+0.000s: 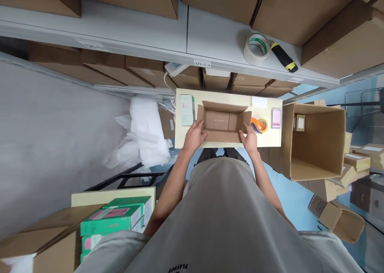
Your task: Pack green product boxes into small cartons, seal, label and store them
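A small open cardboard box [223, 123] stands on a pale yellow table [270, 139] below me, its flaps up. My left hand [195, 136] grips the box's left near corner, fingers curled on the flap. My right hand [249, 139] holds the right near corner the same way. Nothing shows inside the box but its folded bottom flaps. A light green product box [186, 109] lies just left of it on the table. An orange tape dispenser [258, 125] sits just right of it, and a small pink packet [276, 118] lies further right.
A large open carton [315, 145] stands right of the table. White foam wrap [147, 133] is piled on the left. Green and pink boxes [115, 219] stack at lower left. A tape roll [256, 48] and a black-yellow cutter [284, 58] rest on the grey shelf [150, 29] among cartons.
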`<control>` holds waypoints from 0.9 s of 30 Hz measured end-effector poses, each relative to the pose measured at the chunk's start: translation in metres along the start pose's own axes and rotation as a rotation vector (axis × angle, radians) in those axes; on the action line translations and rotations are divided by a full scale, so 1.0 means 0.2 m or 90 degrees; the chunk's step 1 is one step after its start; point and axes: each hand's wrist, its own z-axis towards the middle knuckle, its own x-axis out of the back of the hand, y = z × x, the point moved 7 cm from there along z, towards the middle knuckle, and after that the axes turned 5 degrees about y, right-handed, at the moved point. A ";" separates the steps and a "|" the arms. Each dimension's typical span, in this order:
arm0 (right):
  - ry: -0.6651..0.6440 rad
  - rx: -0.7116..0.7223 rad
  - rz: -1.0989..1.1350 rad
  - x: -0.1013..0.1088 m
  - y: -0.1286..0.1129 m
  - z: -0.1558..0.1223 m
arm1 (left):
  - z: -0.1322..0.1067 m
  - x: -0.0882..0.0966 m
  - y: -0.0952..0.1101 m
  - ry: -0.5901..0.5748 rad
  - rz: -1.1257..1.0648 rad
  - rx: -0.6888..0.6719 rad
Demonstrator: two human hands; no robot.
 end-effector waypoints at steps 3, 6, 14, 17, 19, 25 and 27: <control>0.012 -0.009 0.014 0.03 -0.02 -0.04 | -0.03 0.01 -0.01 0.003 -0.016 -0.020; 0.017 -0.003 0.019 0.08 -0.04 -0.08 | -0.10 0.02 -0.01 0.020 -0.044 -0.020; -0.069 0.129 0.033 0.22 -0.13 -0.04 | -0.50 0.06 -0.02 0.150 -0.130 0.105; -0.128 0.198 0.049 0.20 -0.19 0.01 | -0.71 0.05 -0.01 0.200 -0.174 0.174; -0.174 0.246 0.061 0.16 -0.25 0.03 | -0.86 0.05 -0.01 0.237 -0.191 0.221; -0.305 0.425 0.097 -0.02 -0.53 -0.02 | -1.36 0.03 0.00 0.397 -0.220 0.397; -0.337 0.483 0.110 -0.07 -0.66 -0.06 | -1.52 0.04 -0.01 0.459 -0.242 0.450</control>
